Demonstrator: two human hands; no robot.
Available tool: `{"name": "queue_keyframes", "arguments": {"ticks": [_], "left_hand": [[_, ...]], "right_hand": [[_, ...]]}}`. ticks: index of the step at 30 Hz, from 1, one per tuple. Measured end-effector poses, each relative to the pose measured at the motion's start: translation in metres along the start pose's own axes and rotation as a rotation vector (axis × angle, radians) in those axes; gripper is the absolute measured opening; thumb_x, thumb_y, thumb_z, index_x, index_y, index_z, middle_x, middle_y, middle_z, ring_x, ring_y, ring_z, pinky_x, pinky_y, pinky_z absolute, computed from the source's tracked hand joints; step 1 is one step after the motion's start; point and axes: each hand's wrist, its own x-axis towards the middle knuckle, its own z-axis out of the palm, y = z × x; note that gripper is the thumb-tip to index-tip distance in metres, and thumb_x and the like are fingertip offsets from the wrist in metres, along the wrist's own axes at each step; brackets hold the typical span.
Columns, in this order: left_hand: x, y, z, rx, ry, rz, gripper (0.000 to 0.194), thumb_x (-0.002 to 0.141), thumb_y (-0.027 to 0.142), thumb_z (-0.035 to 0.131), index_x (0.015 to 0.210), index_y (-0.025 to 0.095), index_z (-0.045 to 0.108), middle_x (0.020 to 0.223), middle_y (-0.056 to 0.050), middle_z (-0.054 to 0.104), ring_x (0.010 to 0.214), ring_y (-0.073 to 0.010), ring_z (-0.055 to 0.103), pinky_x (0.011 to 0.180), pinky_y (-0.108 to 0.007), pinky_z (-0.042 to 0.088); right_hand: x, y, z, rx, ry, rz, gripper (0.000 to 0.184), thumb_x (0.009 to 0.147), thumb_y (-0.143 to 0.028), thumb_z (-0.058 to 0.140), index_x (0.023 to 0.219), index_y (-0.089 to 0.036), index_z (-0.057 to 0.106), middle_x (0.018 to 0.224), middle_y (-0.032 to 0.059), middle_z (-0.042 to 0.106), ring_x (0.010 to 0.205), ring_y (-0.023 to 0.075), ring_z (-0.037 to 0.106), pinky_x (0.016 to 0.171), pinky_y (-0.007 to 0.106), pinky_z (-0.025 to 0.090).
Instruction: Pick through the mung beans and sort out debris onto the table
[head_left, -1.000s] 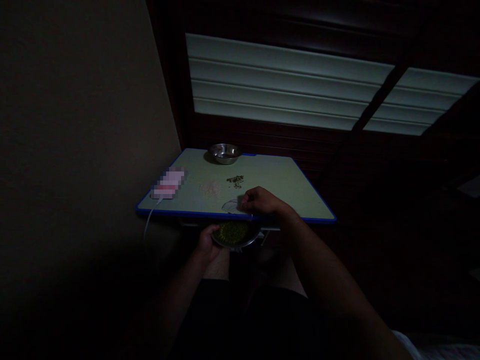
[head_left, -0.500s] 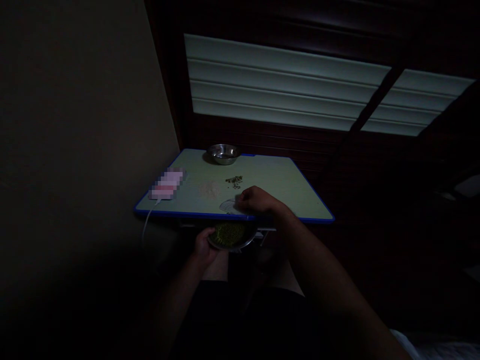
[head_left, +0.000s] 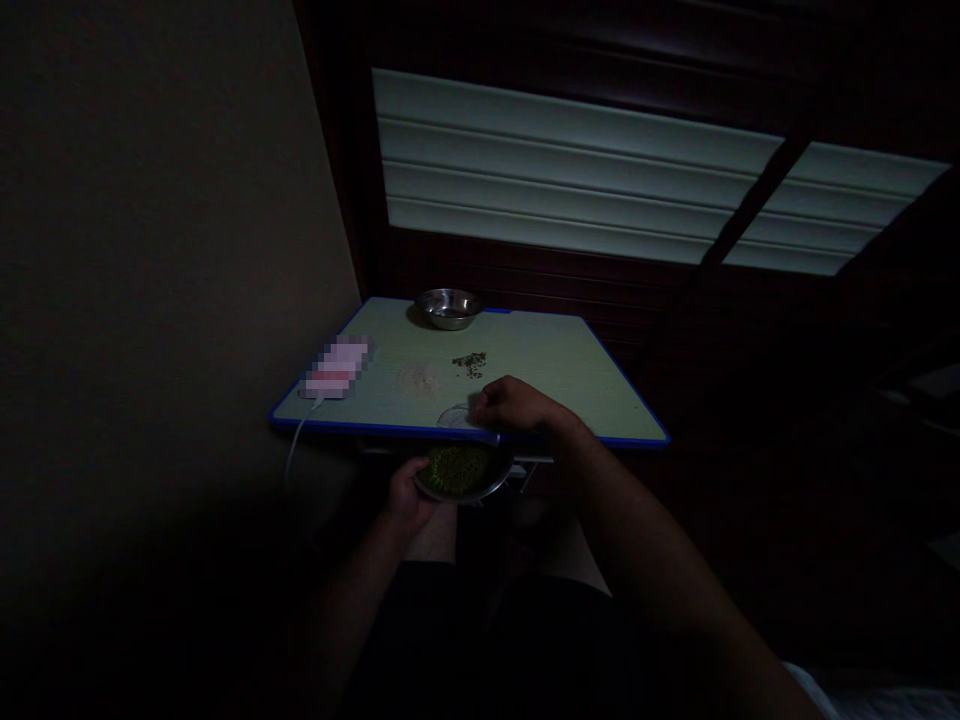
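Note:
My left hand (head_left: 410, 497) grips the left rim of a metal bowl (head_left: 491, 487), its thumb over the edge. Green beans (head_left: 456, 470), which look like mung beans, fill the bottom of this bowl, held just below the table's front edge. Over that edge my right hand (head_left: 517, 403) is closed in a pinch, knuckles up. From its fingertips a thin, clear, rounded piece (head_left: 456, 418) sticks out to the left; the dim light hides its exact kind. Beyond the hand lies a small scatter of dark beans or bits (head_left: 470, 363), and left of it a pale, grainy patch (head_left: 421, 378).
The pale table (head_left: 555, 350) has a blue rim. At its back stands a second metal bowl (head_left: 448, 310). A blurred pink phone-like thing (head_left: 337, 367) with a white cable (head_left: 295, 447) lies at the left, near the wall (head_left: 225, 250). Dark louvred doors (head_left: 570, 170) rise behind.
The clear piece at my right fingertips has tilted slightly, its near edge now showing over the table's front edge. My left hand and the bowl have hardly moved.

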Motion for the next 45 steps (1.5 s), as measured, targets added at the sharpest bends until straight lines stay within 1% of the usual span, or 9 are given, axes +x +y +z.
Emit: {"name": "queue_keyframes", "arguments": {"ticks": [5, 9, 15, 20, 24, 26, 32, 40, 45], "left_hand": [[-0.002, 0.001, 0.005, 0.026, 0.021, -0.004, 0.018, 0.068, 0.011, 0.056, 0.077, 0.014, 0.071, 0.075, -0.009, 0.075, 0.074, -0.0254, 0.071, 0.08, -0.042, 0.058], [-0.003, 0.001, 0.009, 0.048, 0.024, -0.002, 0.017, 0.068, 0.012, 0.056, 0.076, 0.013, 0.071, 0.075, -0.01, 0.075, 0.076, -0.0258, 0.072, 0.081, -0.042, 0.058], [0.0, -0.001, 0.012, 0.071, 0.012, -0.008, 0.019, 0.066, 0.011, 0.057, 0.079, 0.011, 0.071, 0.076, -0.012, 0.075, 0.086, -0.0302, 0.072, 0.085, -0.047, 0.057], [0.003, -0.001, 0.012, 0.057, -0.004, -0.035, 0.023, 0.064, 0.011, 0.057, 0.082, 0.013, 0.071, 0.076, -0.011, 0.075, 0.09, -0.032, 0.072, 0.086, -0.049, 0.056], [0.005, -0.001, 0.011, 0.076, -0.015, -0.041, 0.021, 0.065, 0.012, 0.058, 0.081, 0.012, 0.071, 0.079, -0.012, 0.076, 0.089, -0.0317, 0.072, 0.085, -0.049, 0.056], [0.007, 0.0, 0.011, 0.091, -0.012, -0.04, 0.02, 0.065, 0.013, 0.057, 0.08, 0.013, 0.071, 0.076, -0.011, 0.075, 0.085, -0.0303, 0.072, 0.083, -0.048, 0.057], [0.01, -0.001, 0.013, 0.123, -0.026, -0.029, 0.015, 0.066, 0.012, 0.058, 0.075, 0.012, 0.07, 0.072, -0.009, 0.074, 0.073, -0.0252, 0.071, 0.079, -0.043, 0.058], [0.013, -0.001, 0.011, 0.093, -0.055, -0.03, 0.022, 0.064, 0.013, 0.058, 0.082, 0.011, 0.071, 0.073, -0.009, 0.074, 0.082, -0.029, 0.072, 0.08, -0.045, 0.057], [0.013, -0.001, 0.012, 0.106, -0.052, -0.015, 0.019, 0.066, 0.014, 0.058, 0.079, 0.011, 0.071, 0.074, -0.01, 0.074, 0.078, -0.0262, 0.071, 0.081, -0.042, 0.057]], "right_hand": [[0.005, 0.01, -0.001, 0.275, 0.033, -0.043, 0.014, 0.068, -0.027, 0.065, 0.071, -0.017, 0.057, 0.059, -0.0027, 0.058, 0.052, 0.0093, 0.048, 0.053, 0.022, 0.037], [0.02, 0.022, -0.007, 0.457, 0.289, -0.043, 0.019, 0.067, -0.031, 0.065, 0.072, -0.019, 0.051, 0.064, 0.0007, 0.063, 0.052, 0.0111, 0.052, 0.051, 0.022, 0.039], [0.053, 0.046, -0.021, 0.422, 0.673, -0.007, 0.02, 0.058, -0.021, 0.06, 0.074, -0.02, 0.049, 0.066, -0.0044, 0.053, 0.059, 0.0108, 0.052, 0.057, 0.022, 0.042], [0.062, 0.065, -0.019, 0.266, 0.855, -0.057, 0.02, 0.064, -0.022, 0.053, 0.084, -0.019, 0.054, 0.078, -0.0008, 0.057, 0.072, 0.0121, 0.054, 0.071, 0.023, 0.045], [0.058, 0.069, -0.018, 0.142, 0.885, -0.022, 0.033, 0.07, -0.026, 0.051, 0.1, -0.017, 0.06, 0.081, 0.0014, 0.062, 0.075, 0.0141, 0.056, 0.074, 0.025, 0.044], [0.056, 0.068, -0.018, 0.097, 0.894, 0.012, 0.034, 0.072, -0.026, 0.051, 0.103, -0.017, 0.062, 0.082, 0.0019, 0.064, 0.076, 0.0148, 0.057, 0.075, 0.025, 0.044], [0.049, 0.062, -0.019, 0.056, 0.918, 0.097, 0.024, 0.071, -0.02, 0.05, 0.089, -0.018, 0.064, 0.089, 0.0036, 0.067, 0.08, 0.0148, 0.058, 0.078, 0.025, 0.044], [0.045, 0.059, -0.02, 0.035, 0.9, 0.161, 0.022, 0.066, -0.022, 0.051, 0.083, -0.02, 0.065, 0.083, 0.0033, 0.068, 0.079, 0.0173, 0.058, 0.074, 0.026, 0.043], [0.043, 0.055, -0.018, 0.004, 0.873, 0.149, 0.019, 0.069, -0.024, 0.052, 0.081, -0.019, 0.065, 0.083, 0.0046, 0.068, 0.078, 0.0177, 0.058, 0.075, 0.028, 0.043]]}}
